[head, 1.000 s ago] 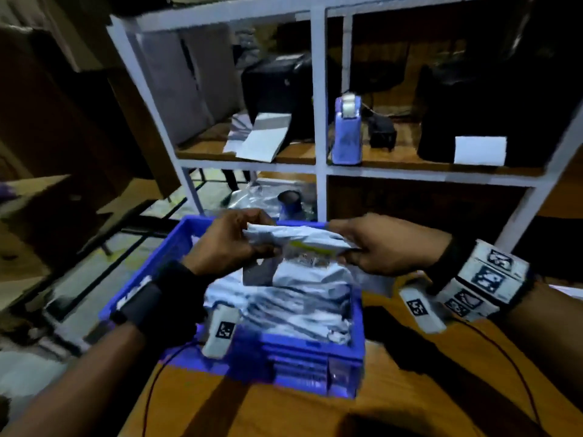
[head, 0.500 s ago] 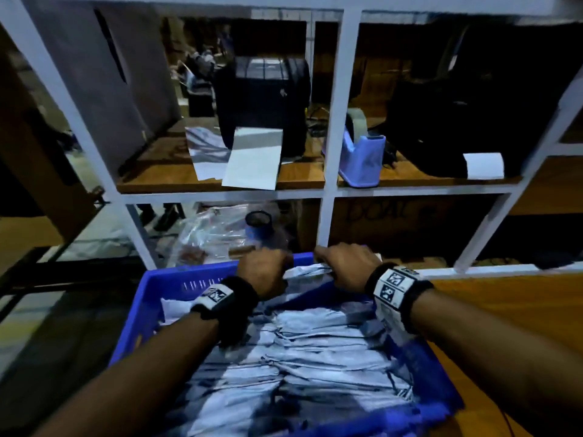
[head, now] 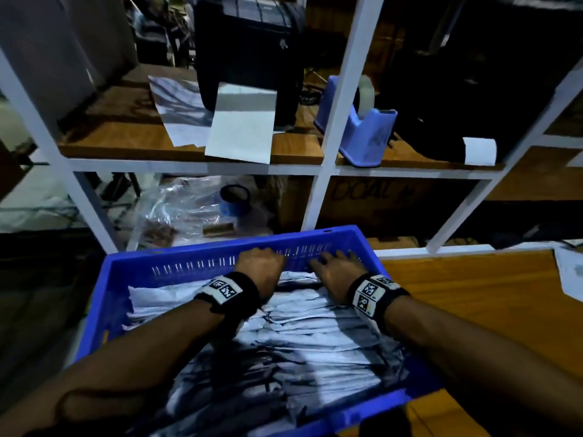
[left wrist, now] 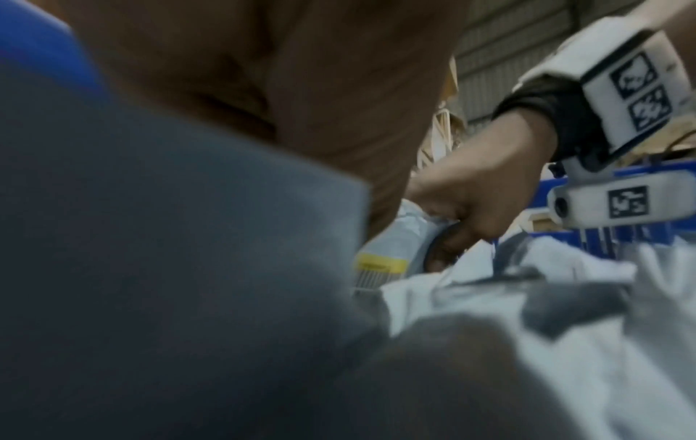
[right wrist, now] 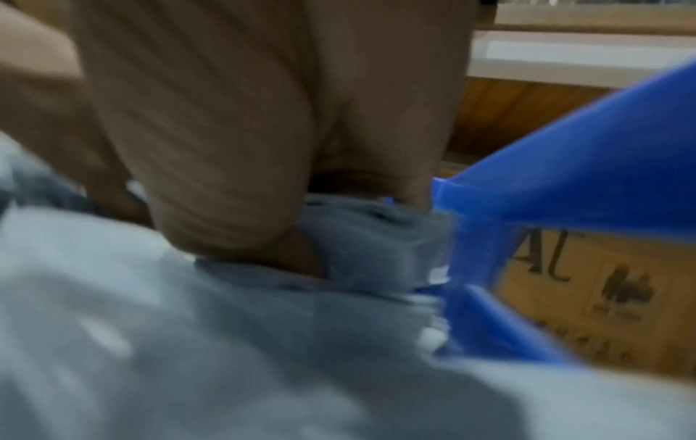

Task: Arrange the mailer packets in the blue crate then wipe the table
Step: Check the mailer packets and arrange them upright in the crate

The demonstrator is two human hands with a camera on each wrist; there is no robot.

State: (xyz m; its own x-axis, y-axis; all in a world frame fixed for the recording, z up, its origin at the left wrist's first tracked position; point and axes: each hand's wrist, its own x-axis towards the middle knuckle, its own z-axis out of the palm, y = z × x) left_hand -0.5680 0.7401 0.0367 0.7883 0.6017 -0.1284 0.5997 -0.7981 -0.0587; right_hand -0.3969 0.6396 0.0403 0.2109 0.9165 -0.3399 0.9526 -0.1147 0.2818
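The blue crate [head: 189,263] stands at the left end of the wooden table, filled with several grey-white mailer packets [head: 299,335] standing in a row. My left hand [head: 260,266] and right hand [head: 334,268] are both down at the crate's far wall, holding one mailer packet [head: 296,277] between them. In the left wrist view the right hand [left wrist: 471,196] pinches the end of this packet [left wrist: 388,253], which has a yellow label. In the right wrist view, the right hand's fingers are tucked down beside the packet [right wrist: 369,241], close to the crate wall [right wrist: 565,166].
A white shelf frame [head: 325,171] rises just behind the crate, holding a black printer [head: 249,52] and a blue tape dispenser [head: 362,134]. Bare wooden table [head: 473,310] lies right of the crate. A sheet of paper [head: 571,272] lies at its right edge.
A second ago both hands held the packet above the crate. They have carried it forward and down to the far wall, among the other packets.
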